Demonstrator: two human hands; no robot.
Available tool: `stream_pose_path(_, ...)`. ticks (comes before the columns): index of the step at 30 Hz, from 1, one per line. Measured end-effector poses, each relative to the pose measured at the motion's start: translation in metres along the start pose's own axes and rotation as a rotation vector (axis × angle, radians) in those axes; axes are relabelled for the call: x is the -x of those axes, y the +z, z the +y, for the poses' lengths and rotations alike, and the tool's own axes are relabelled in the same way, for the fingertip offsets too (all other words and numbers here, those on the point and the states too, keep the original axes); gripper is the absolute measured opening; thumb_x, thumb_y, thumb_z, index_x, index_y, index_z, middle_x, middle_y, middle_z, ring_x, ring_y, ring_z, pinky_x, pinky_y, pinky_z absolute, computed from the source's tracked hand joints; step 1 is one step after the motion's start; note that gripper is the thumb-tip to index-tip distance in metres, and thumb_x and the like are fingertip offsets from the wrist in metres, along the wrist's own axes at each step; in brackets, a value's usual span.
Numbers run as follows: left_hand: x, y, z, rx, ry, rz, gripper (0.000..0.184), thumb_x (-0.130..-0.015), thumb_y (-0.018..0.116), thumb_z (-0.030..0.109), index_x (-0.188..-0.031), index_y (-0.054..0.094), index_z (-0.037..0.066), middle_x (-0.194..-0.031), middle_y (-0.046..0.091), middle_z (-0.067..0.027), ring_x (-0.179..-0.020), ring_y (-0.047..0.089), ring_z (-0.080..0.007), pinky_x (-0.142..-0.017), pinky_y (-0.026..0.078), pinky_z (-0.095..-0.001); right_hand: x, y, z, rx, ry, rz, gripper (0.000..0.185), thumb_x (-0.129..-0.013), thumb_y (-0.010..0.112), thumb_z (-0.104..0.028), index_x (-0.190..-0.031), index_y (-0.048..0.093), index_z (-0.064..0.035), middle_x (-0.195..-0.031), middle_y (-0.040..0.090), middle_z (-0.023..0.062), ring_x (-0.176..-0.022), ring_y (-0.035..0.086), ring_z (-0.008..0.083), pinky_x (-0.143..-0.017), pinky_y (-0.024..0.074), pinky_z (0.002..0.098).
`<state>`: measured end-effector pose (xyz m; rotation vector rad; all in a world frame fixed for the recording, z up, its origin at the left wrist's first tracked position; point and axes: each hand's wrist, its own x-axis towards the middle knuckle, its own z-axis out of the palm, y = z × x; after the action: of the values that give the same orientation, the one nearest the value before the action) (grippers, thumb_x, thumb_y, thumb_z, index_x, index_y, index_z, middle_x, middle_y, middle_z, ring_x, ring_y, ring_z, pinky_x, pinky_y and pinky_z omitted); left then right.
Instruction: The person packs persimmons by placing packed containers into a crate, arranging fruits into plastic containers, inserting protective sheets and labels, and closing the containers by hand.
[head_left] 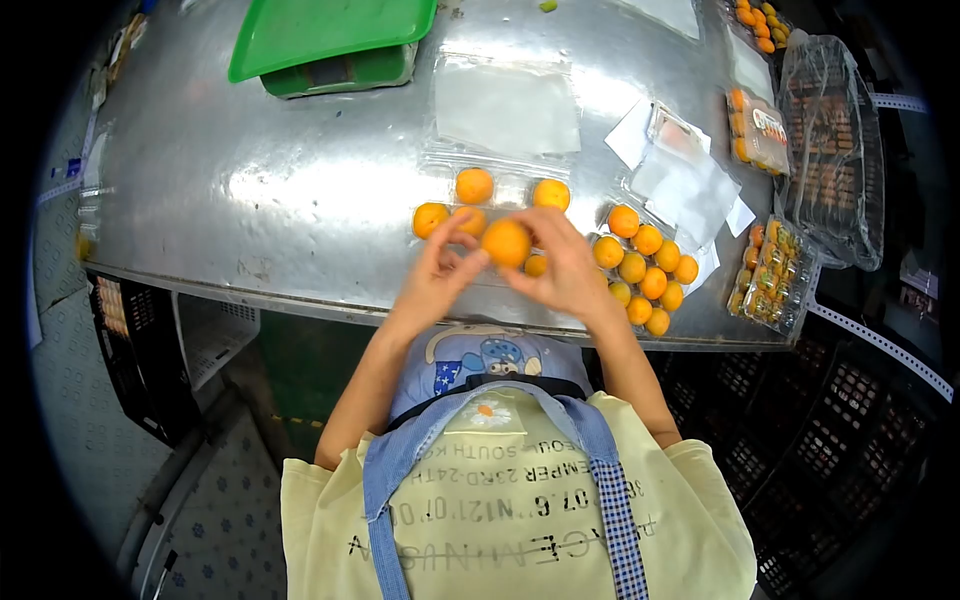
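A round orange fruit [506, 243] is held up between my two hands, above the near edge of the metal table. My right hand [562, 270] grips it with the thumb below and fingers above. My left hand [440, 268] is curled, its thumb and fingertips at the fruit's left side. Around the hands, more fruit sits in a clear plastic tray: one fruit [474, 185] at the back left, another [551, 195] at the back right and one [430, 219] at the left. My hands partly cover the tray and other fruit in it.
To the right lies a group of similar fruit [654, 268]. White papers [690, 185] and flat clear packs [507, 105] lie farther back. A green tray [330, 28] stands at the back left. Filled packs [775, 275] and clear clamshells [832, 150] line the right edge.
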<state>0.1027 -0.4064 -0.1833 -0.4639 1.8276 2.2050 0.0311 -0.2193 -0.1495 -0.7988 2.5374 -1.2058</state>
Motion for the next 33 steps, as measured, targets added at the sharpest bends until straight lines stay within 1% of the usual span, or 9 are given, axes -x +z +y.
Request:
stream_pose_path(2,-0.005,-0.014,0.006,0.057,-0.027,0.108,0.045,-0.088,0.064,0.015,-0.130,0.049,0.006,-0.095,0.058,-0.0018,-0.069,0.050,-0.0042,-0.061,0.043,-0.0185,-0.009,-0.004,0.016,0.082,0.049,0.070,0.051,-0.067,0.075,-0.016,-0.113,0.056,-0.0045,-0.107,0.058,0.0165,-0.100,0.056,0.0342,-0.085,0.0472,0.0397)
stream_pose_path(5,-0.010,-0.044,-0.006,-0.092,0.047,0.280,0.041,-0.089,0.062,0.013,-0.127,0.049,0.005,-0.095,0.058,-0.0018,-0.067,0.050,-0.0048,-0.060,0.043,-0.0191,-0.023,-0.003,0.035,0.187,0.035,0.086,0.047,-0.068,0.074,-0.013,-0.111,0.057,-0.0030,-0.106,0.058,0.0143,-0.093,0.059,0.0330,-0.078,0.0503,0.0368)
stream_pose_path(8,-0.010,-0.059,-0.009,-0.112,0.029,0.327,0.038,-0.089,0.061,0.012,-0.125,0.051,0.005,-0.094,0.058,-0.0013,-0.067,0.049,-0.0046,-0.060,0.042,-0.0185,-0.038,0.001,0.043,0.335,-0.024,0.032,0.049,-0.066,0.075,-0.015,-0.110,0.058,-0.0046,-0.107,0.058,0.0113,-0.101,0.053,0.0306,-0.086,0.0422,0.0393)
stream_pose_path(12,-0.007,-0.068,-0.017,-0.125,0.011,0.319,0.034,-0.089,0.060,0.010,-0.121,0.054,0.005,-0.092,0.058,-0.0008,-0.067,0.049,-0.0046,-0.060,0.042,-0.0183,-0.047,0.009,0.048,0.411,-0.052,-0.007,0.046,-0.066,0.074,-0.014,-0.109,0.060,-0.0067,-0.105,0.058,0.0085,-0.104,0.051,0.0269,-0.089,0.0369,0.0388)
stream_pose_path(21,-0.011,-0.064,-0.036,-0.086,-0.032,0.265,0.029,-0.089,0.059,0.007,-0.118,0.057,0.005,-0.090,0.056,0.0002,-0.069,0.049,-0.0038,-0.062,0.042,-0.0177,-0.053,0.008,0.050,0.458,-0.027,-0.054,0.052,-0.065,0.077,-0.017,-0.114,0.061,-0.0086,-0.109,0.059,0.0077,-0.105,0.051,0.0258,-0.092,0.0368,0.0394)
stream_pose_path(27,-0.015,-0.059,-0.033,-0.070,-0.021,0.246,0.028,-0.090,0.059,0.008,-0.117,0.058,0.005,-0.091,0.057,0.0002,-0.070,0.048,-0.0032,-0.062,0.041,-0.0171,-0.072,0.024,0.039,0.374,-0.196,-0.079,0.052,-0.066,0.077,-0.022,-0.114,0.061,-0.0082,-0.109,0.060,0.0040,-0.103,0.051,0.0233,-0.090,0.0349,0.0401)
stream_pose_path(30,-0.016,-0.060,-0.032,-0.065,-0.026,0.247,0.027,-0.089,0.059,0.008,-0.116,0.059,0.005,-0.091,0.057,-0.0002,-0.070,0.048,-0.0038,-0.063,0.042,-0.0176,-0.077,0.029,0.031,0.335,-0.184,-0.076,0.051,-0.066,0.077,-0.023,-0.112,0.062,-0.0068,-0.106,0.061,0.0043,-0.102,0.052,0.0230,-0.088,0.0354,0.0391)
stream_pose_path(32,-0.016,-0.061,-0.034,-0.072,-0.032,0.252,0.028,-0.088,0.059,0.006,-0.116,0.059,0.005,-0.092,0.058,-0.0018,-0.070,0.049,-0.0053,-0.064,0.042,-0.0185,-0.080,0.042,0.036,0.442,-0.180,-0.041,0.049,-0.066,0.078,-0.022,-0.109,0.062,-0.0066,-0.103,0.060,0.0050,-0.099,0.052,0.0231,-0.086,0.0361,0.0388)
stream_pose_path(33,-0.016,-0.060,-0.034,-0.208,0.023,0.310,0.029,-0.087,0.059,0.005,-0.116,0.059,0.004,-0.093,0.058,-0.0028,-0.070,0.049,-0.0065,-0.064,0.043,-0.0194,-0.081,0.047,0.038,0.497,-0.177,-0.023,0.047,-0.065,0.078,-0.021,-0.108,0.062,-0.0065,-0.102,0.060,0.0053,-0.098,0.052,0.0231,-0.085,0.0365,0.0386)
